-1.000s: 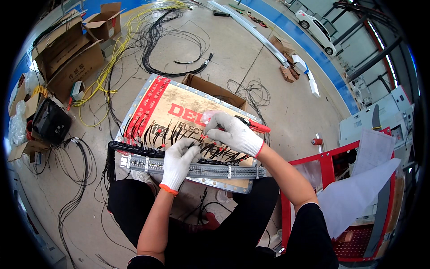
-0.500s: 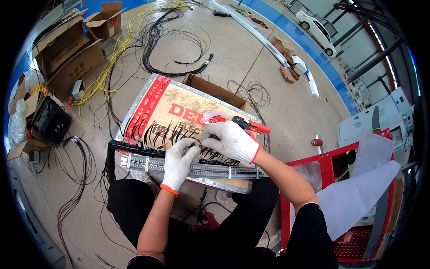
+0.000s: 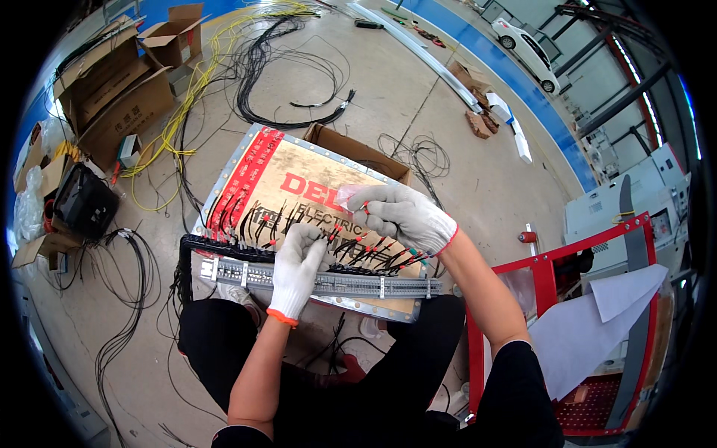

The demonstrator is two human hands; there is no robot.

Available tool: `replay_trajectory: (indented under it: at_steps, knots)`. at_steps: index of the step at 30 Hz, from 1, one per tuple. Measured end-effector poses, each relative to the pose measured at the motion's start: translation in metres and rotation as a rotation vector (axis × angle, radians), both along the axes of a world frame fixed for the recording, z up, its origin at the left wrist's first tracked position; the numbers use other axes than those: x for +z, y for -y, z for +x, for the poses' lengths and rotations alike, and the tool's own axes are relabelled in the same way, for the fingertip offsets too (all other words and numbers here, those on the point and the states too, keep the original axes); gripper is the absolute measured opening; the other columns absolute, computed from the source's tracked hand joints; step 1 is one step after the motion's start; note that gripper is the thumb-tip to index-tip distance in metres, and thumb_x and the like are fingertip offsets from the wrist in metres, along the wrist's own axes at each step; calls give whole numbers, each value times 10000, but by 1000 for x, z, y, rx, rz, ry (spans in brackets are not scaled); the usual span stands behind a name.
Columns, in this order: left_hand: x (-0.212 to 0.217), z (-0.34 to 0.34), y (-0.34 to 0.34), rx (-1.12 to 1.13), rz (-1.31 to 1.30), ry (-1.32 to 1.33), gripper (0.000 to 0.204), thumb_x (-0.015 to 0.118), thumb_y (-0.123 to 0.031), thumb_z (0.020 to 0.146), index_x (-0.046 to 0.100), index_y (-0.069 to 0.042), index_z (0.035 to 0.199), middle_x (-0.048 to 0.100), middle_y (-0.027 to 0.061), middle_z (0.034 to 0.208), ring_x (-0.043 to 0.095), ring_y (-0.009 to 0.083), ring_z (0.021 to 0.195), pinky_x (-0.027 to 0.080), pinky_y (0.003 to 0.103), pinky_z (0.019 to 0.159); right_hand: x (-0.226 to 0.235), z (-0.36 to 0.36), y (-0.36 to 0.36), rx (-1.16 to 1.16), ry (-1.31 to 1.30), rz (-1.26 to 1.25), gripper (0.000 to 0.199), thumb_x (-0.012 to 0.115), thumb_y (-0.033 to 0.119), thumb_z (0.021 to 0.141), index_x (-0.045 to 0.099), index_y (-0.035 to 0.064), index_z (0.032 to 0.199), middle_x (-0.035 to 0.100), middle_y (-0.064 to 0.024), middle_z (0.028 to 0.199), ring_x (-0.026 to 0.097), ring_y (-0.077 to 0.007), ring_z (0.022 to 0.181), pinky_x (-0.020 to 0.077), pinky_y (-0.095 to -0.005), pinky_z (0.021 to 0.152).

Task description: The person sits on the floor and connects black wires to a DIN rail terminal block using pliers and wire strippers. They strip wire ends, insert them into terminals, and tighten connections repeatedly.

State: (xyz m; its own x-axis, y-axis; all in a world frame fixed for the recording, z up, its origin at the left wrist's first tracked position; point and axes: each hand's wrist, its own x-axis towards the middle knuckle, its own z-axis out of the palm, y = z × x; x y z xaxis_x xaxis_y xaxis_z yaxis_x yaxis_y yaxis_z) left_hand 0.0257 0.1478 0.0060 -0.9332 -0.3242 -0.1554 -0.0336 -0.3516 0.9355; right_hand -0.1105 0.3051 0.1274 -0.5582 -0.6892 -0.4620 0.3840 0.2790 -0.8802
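In white knit gloves, both of my hands work above a printed carton (image 3: 291, 160) in front of my knees. My left hand (image 3: 299, 257) is closed, its fingertips pinched among the black wires, apparently on one wire's end. Up and to the right, my right hand (image 3: 407, 216) pinches a small red wire terminal (image 3: 366, 208) beside a clear plastic bag (image 3: 346, 195). A row of black wires (image 3: 373, 254), several tipped red, fans over the carton from a black bundle (image 3: 213, 245). Along the near edge lies a grey slotted terminal rail (image 3: 336, 284). My right hand hides the red-handled pliers.
Open cardboard boxes (image 3: 119, 104) and a black case (image 3: 86, 200) stand at left. Yellow cables (image 3: 190, 112) and black cable coils (image 3: 250, 82) lie on the floor. A red frame (image 3: 549, 287) with white sheets (image 3: 575, 343) stands at right; an open box (image 3: 355, 149) sits behind the carton.
My right hand has moved from beside my left fingertips up and right to the plastic bag, now with a red terminal in its fingers. The left hand has stayed nearly still.
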Motion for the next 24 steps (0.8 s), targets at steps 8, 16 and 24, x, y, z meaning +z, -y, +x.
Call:
replay_trajectory:
  at_steps: [8,16,24]
  knots:
    - [-11,-2,-1,47,-121,-7,113,590,-75,974,523,-28,1052,619,45,791,606,96,614,483,250,531,-11,-3,6,81,37,-97,271,458,87,1031,581,-35,1240,626,-43,974,514,-22,718,419,-151,559]
    - [-9,-2,2,21,-170,8,110,584,-86,979,512,-37,1047,617,44,762,585,86,595,452,257,511,-7,-1,3,2,149,-231,276,465,82,1038,561,-43,1265,617,-48,1036,528,-18,760,436,-150,583]
    - [-3,-2,2,-19,-111,21,101,555,-79,986,488,-40,1050,576,24,811,538,76,591,434,223,521,-5,1,10,88,-139,18,277,535,89,994,586,-57,1225,651,-45,911,554,-48,714,459,-192,586]
